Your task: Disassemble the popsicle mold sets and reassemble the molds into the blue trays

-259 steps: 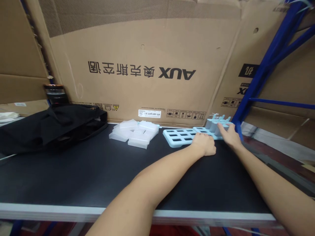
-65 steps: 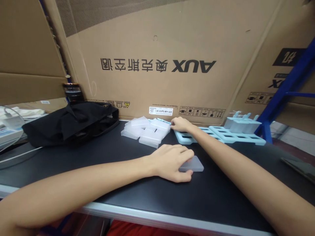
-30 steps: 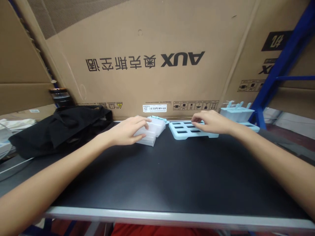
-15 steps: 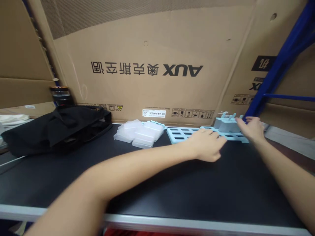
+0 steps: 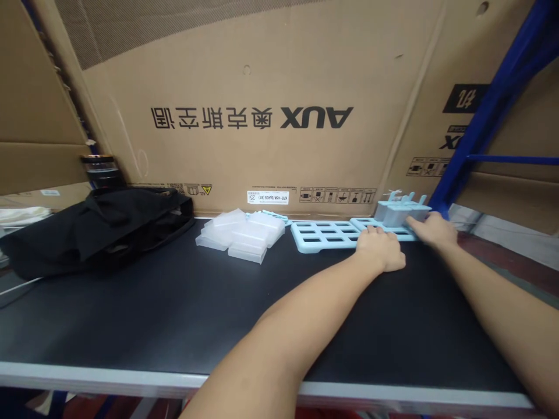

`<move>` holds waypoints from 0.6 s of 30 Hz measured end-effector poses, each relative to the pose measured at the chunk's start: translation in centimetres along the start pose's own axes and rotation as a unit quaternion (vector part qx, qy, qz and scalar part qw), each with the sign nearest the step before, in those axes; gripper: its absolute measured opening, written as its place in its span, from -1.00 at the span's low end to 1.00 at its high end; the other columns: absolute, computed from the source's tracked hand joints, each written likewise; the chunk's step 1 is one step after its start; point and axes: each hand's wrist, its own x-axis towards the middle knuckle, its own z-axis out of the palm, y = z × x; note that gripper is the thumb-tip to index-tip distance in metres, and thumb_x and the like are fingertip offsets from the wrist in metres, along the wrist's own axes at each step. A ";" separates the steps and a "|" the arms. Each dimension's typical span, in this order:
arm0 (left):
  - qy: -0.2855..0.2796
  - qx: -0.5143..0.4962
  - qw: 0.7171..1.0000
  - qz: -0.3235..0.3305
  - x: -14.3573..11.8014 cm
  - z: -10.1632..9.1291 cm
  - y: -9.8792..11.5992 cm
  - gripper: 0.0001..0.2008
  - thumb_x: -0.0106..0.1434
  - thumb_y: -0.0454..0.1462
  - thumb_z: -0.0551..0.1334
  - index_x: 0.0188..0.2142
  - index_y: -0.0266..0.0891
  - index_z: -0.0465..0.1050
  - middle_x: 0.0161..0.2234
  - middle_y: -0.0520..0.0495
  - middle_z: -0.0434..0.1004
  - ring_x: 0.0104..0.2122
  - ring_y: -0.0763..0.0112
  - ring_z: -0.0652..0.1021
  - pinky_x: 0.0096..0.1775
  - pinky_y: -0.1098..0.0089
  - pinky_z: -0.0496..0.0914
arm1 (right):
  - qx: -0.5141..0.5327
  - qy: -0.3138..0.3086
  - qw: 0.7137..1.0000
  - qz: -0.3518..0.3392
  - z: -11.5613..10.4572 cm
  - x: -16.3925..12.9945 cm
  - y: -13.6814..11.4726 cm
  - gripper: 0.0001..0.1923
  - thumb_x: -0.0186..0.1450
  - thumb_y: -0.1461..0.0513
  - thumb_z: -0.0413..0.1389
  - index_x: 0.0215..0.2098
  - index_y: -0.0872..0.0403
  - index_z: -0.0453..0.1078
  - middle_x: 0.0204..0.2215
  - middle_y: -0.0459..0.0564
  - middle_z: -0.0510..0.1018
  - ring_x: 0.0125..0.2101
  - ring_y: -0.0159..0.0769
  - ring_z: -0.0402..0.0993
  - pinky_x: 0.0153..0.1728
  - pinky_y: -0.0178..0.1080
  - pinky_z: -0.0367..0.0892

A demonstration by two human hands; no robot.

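At the back right of the table lie two light blue racks with rectangular openings, a left rack and a right rack, end to end. Grey-blue ice pop moulds with blue stick handles stand upright in the right rack. My left hand is closed over the racks' front edge near where they meet, its fingertips hidden. At the right end, my right hand has its thumb against the front of the moulds; its other fingers are mostly hidden behind.
Translucent mould cups lie in a pile left of the racks, with light blue pieces behind. A black cloth bag and a dark jar are at far left. Cardboard walls the back; a blue post stands right.
My left hand has moved right and onto the front edge of the rack. My right hand has come down and left against the moulds. The view has shifted slightly.
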 end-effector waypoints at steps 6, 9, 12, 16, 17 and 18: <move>0.005 -0.001 1.000 0.017 -0.2 -0.5 -0.4 -0.46 0.31 -0.09 0.07 0.13 -0.44 0.39 0.15 -0.42 0.43 0.17 -0.06 0.41 0.14 0.12 0.31 | 0.008 -0.070 0.992 0.105 -1.5 -1.1 -1.6 -0.16 0.27 -0.14 0.00 0.19 0.43 0.28 -0.09 0.72 0.48 -0.09 0.32 0.50 -0.26 0.03 0.26; 0.004 0.002 1.000 0.022 -0.3 -0.7 -0.6 -0.45 0.31 -0.08 0.07 0.15 -0.44 0.38 0.14 -0.42 0.44 0.15 -0.06 0.43 0.14 0.11 0.31 | 0.029 -0.059 0.989 0.129 -2.2 -1.3 -2.6 -0.13 0.28 -0.12 -0.01 0.24 0.47 0.22 -0.01 0.73 0.44 0.03 0.34 0.44 -0.18 0.04 0.26; 0.004 0.005 1.000 0.023 -0.3 -0.8 -0.8 -0.44 0.32 -0.07 0.06 0.16 -0.42 0.37 0.15 -0.41 0.43 0.15 -0.04 0.43 0.13 0.10 0.30 | 0.055 -0.018 0.986 0.155 -2.8 -1.6 -3.4 -0.07 0.31 -0.15 -0.09 0.27 0.51 0.13 0.07 0.76 0.36 0.14 0.31 0.37 -0.10 0.04 0.27; 0.012 0.015 1.000 0.020 -0.6 -0.9 -0.4 -0.46 0.33 -0.09 0.06 0.13 -0.45 0.40 0.14 -0.46 0.44 0.14 -0.03 0.45 0.14 0.09 0.27 | 0.083 0.032 0.982 0.168 -3.5 -2.3 -4.3 -0.07 0.26 -0.18 -0.03 0.28 0.42 0.17 0.11 0.70 0.37 0.16 0.31 0.35 -0.04 0.03 0.28; 0.018 0.019 1.000 0.017 -0.9 -1.1 -0.2 -0.46 0.33 -0.10 0.07 0.13 -0.48 0.40 0.14 -0.49 0.42 0.15 -0.05 0.44 0.15 0.08 0.26 | 0.088 0.045 0.981 0.167 -3.9 -2.5 -4.4 -0.09 0.24 -0.17 0.00 0.27 0.38 0.19 0.11 0.67 0.38 0.15 0.32 0.36 -0.04 0.03 0.29; 0.027 0.027 0.999 0.021 -1.2 -1.4 -0.2 -0.47 0.34 -0.12 0.08 0.12 -0.51 0.41 0.15 -0.51 0.41 0.17 -0.06 0.42 0.16 0.08 0.24 | 0.092 0.058 0.980 0.165 -4.3 -2.6 -4.6 -0.11 0.23 -0.16 0.02 0.28 0.34 0.19 0.11 0.64 0.39 0.14 0.32 0.37 -0.05 0.03 0.29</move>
